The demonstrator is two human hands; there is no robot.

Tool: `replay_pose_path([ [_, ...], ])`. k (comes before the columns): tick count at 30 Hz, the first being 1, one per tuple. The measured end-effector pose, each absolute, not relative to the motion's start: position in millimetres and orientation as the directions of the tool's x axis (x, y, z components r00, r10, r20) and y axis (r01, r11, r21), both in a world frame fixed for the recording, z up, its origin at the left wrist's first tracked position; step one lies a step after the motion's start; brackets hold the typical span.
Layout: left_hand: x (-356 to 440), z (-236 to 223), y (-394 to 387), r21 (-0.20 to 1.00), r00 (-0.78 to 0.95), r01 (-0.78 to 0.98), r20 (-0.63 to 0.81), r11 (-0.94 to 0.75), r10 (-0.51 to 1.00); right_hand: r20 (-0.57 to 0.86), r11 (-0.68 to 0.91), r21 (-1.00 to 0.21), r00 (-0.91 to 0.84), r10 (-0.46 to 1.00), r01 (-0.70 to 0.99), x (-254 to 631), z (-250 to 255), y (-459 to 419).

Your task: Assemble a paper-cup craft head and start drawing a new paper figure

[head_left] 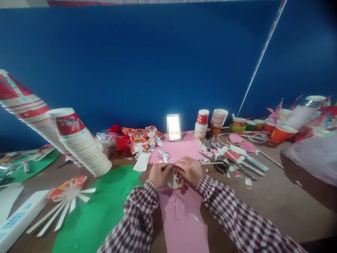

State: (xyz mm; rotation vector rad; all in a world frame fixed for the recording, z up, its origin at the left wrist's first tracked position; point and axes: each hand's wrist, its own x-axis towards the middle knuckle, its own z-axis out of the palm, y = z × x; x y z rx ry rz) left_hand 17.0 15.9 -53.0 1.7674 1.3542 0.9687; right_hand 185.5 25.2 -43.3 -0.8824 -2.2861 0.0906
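My left hand (159, 174) and my right hand (190, 171) meet over a pink paper sheet (184, 218), fingertips pinched together. Between them they grip a small paper cup piece (173, 181), white on one side and red-and-gold patterned on the other. Fingers cover its upper part. A thin wooden stick (212, 163) juts out beside my right hand; whether it is held or lying there I cannot tell. Black-handled scissors (222, 167) lie to the right among paper scraps. Beyond my hands are cut-out paper figures (146, 138) and a white paper piece (141, 162).
Tall stacks of paper cups (81, 144) lean at the left, near green paper (105, 200) and a fringed cut cup (70, 193). A bright, blurred-out screen (174, 127) stands at the back. Short cup stacks (219, 121) and a plastic bag (310, 158) are on the right.
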Motion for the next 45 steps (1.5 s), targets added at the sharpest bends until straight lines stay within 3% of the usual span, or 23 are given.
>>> replay_pose_path([
  [11, 15.1, -58.5, 17.7, 0.811, 0.143, 0.552, 0.138, -0.194, 0.980, 0.559, 0.776, -0.269, -0.564, 0.608, 0.570, 185.0, -45.8, 25.2],
  [32, 18.1, -58.4, 17.0, 0.930, 0.060, 0.355, 0.078, -0.095, 0.995, 0.482, 0.693, -0.394, -0.507, 0.715, 0.603, 187.4, -44.4, 24.7],
  [37, 17.4, -64.5, 19.5, 0.962, 0.036, 0.260, 0.079, -0.085, 0.996, 0.505, 0.748, -0.363, -0.557, 0.659, 0.556, 187.4, -48.7, 26.9],
  [45, 19.2, -58.3, 17.5, 0.925, 0.124, 0.361, 0.080, -0.120, 0.989, 0.518, 0.760, -0.345, -0.563, 0.643, 0.550, 189.3, -45.8, 26.5],
])
